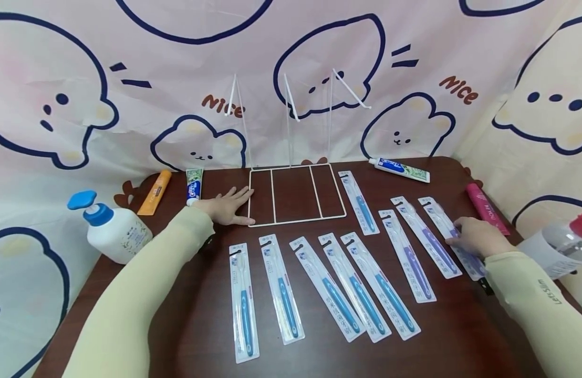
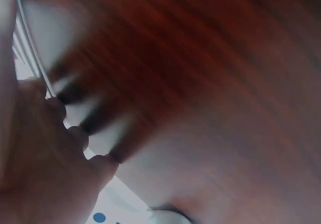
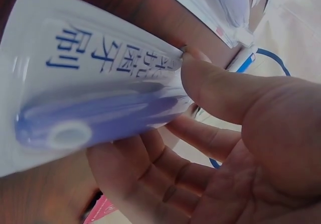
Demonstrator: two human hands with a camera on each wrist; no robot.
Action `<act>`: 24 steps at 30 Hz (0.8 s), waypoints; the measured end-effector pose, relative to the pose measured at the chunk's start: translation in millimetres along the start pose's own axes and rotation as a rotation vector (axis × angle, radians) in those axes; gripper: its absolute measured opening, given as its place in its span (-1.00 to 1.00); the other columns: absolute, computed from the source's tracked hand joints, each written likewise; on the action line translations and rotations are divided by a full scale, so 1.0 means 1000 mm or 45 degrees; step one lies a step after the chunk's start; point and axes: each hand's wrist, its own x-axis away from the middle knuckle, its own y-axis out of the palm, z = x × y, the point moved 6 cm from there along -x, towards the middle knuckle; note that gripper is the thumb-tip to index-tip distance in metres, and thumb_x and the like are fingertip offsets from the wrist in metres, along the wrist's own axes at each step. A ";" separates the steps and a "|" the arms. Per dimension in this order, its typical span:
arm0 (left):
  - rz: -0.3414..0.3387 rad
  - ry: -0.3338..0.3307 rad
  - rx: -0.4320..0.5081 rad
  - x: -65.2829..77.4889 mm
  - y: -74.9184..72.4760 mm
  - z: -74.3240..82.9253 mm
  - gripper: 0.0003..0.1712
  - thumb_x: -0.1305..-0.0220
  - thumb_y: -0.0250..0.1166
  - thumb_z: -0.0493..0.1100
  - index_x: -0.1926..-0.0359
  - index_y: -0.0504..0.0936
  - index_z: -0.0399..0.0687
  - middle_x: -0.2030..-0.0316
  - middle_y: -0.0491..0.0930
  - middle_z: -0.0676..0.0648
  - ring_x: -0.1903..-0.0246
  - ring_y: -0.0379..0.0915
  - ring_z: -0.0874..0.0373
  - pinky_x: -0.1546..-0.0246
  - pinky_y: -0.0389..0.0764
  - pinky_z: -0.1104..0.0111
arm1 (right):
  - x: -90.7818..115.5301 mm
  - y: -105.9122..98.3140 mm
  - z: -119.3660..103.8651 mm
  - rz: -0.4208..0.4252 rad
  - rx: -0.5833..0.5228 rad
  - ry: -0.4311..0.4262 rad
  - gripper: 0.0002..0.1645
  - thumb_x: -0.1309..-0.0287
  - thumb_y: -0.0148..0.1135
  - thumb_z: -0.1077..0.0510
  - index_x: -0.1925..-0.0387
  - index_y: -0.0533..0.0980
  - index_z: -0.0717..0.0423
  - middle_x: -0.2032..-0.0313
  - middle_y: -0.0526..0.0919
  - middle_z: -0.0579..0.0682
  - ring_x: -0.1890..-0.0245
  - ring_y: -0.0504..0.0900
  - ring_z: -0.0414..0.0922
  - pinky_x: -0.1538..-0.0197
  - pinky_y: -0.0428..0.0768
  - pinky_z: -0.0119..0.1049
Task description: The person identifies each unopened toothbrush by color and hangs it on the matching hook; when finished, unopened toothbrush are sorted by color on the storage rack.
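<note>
My right hand [image 1: 480, 237] holds a packaged toothbrush [image 1: 437, 212] with a purple handle, at the right of the table. In the right wrist view, the thumb lies over the printed face of the pack and the other fingers are beneath it. Two more purple packaged toothbrushes [image 1: 408, 257] lie just left of that hand. My left hand [image 1: 229, 205] rests palm down with spread fingers at the left side of a white wire rack [image 1: 298, 220]. Blurred fingertips touch the dark table in the left wrist view, beside the rack's wire.
Several blue packaged toothbrushes [image 1: 243, 299] lie across the front and beside the rack. A pump bottle [image 1: 118, 233], an orange tube [image 1: 155, 194] and a toothpaste tube [image 1: 194, 184] are at left. Another toothpaste tube [image 1: 399, 169], a pink tube [image 1: 487, 208] and a red-capped bottle [image 1: 553, 244] are at right.
</note>
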 end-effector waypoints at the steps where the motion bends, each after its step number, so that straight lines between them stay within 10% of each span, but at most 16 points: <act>1: 0.002 -0.001 0.006 0.001 0.000 -0.002 0.19 -0.04 0.03 0.50 -0.44 -0.29 -0.02 -0.42 -0.35 -0.11 -0.35 -0.46 -0.23 -0.17 -0.22 -0.23 | -0.001 0.000 -0.001 -0.004 0.001 -0.001 -0.05 0.14 0.41 -0.11 -0.05 0.27 0.54 0.18 0.42 0.51 0.28 0.46 0.33 0.28 0.44 0.21; 24: 0.023 -0.054 -0.125 -0.004 0.014 -0.008 0.23 0.14 -0.06 0.65 -0.43 -0.34 0.28 -0.42 -0.41 -0.01 -0.35 -0.51 -0.22 -0.18 -0.24 -0.23 | 0.004 -0.001 0.013 -0.102 -0.058 -0.041 -0.06 0.13 0.34 -0.24 0.02 0.31 0.50 0.32 0.50 0.34 0.38 0.48 0.15 0.45 0.46 -0.03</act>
